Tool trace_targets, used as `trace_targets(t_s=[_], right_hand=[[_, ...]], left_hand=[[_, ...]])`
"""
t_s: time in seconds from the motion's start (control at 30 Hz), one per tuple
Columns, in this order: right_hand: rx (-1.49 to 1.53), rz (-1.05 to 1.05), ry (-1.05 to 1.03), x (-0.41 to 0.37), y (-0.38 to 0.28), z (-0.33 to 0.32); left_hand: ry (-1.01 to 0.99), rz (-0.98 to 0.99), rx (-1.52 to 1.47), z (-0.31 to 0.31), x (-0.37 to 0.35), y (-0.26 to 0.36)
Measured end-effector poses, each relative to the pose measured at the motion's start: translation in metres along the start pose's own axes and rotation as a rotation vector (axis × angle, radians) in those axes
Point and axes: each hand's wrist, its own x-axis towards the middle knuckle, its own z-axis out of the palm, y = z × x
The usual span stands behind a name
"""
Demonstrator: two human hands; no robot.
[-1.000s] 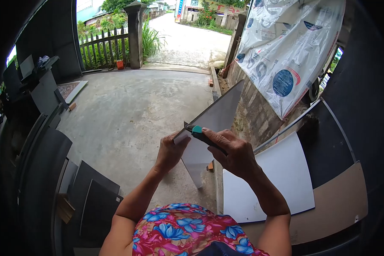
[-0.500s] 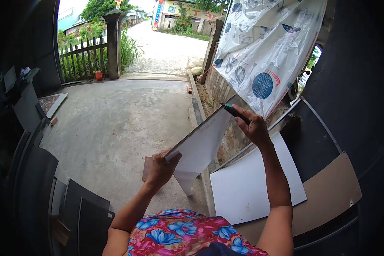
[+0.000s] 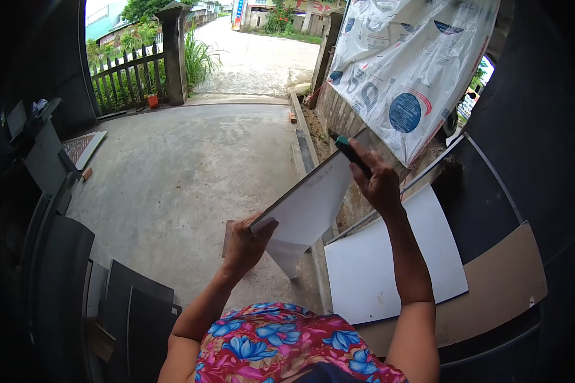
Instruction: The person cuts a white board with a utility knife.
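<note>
My left hand (image 3: 244, 242) grips the near corner of a white panel (image 3: 310, 207) that is held tilted, with its lower corner pointing at the concrete floor. My right hand (image 3: 375, 179) is closed on a black tool with a teal tip (image 3: 348, 150). The tool presses on the panel's upper edge, near the far end of that edge.
A larger white sheet (image 3: 390, 258) lies to the right, on top of a tan board (image 3: 492, 300) and a dark board (image 3: 485, 204). Dark panels (image 3: 134, 306) are stacked at the left. A printed plastic sheet (image 3: 409, 57) hangs over a low wall. Beyond lie the concrete yard (image 3: 185, 159) and a fence (image 3: 131, 76).
My right hand slid the tool from the panel's near end, by my left hand, up along the top edge to its far end. In the last half second it stayed there.
</note>
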Motion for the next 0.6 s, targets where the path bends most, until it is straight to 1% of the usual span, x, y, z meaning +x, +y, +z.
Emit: trace_targets(t_s=[0.03,0.07,0.1,0.13,0.23,0.33,0.37,0.47,0.5,0.6], right_hand=[[0.004,0.041,0.156,0.001,0.034,0.012],[0.004,0.080,0.312,-0.001,0.068,0.022],[0.332,0.419,0.201,-0.006,0.099,0.025],[0.664,0.787,0.073,-0.028,0.120,0.038],[0.869,0.873,0.215,-0.061,0.122,0.090],[1.049,0.861,0.173,-0.079,0.098,0.124],[1.041,0.869,0.145,-0.080,0.083,0.127],[1.160,0.768,0.047,-0.088,0.071,0.148],[1.142,0.735,-0.004,-0.090,0.071,0.154],[1.102,0.545,-0.010,-0.088,0.062,0.171]], left_hand=[[-0.001,-0.003,0.025,-0.002,-0.002,-0.002],[0.011,-0.024,-0.022,-0.006,-0.004,-0.003],[0.025,-0.047,-0.067,-0.013,-0.007,-0.002],[0.023,-0.097,-0.105,-0.019,-0.017,-0.004],[0.013,-0.194,-0.104,-0.039,-0.033,-0.003],[0.056,-0.264,-0.206,-0.056,-0.055,-0.018],[0.074,-0.303,-0.210,-0.063,-0.062,-0.021],[0.127,-0.377,-0.268,-0.082,-0.079,-0.033],[0.148,-0.405,-0.306,-0.089,-0.085,-0.040],[0.340,-0.414,-0.477,-0.094,-0.097,-0.059]])
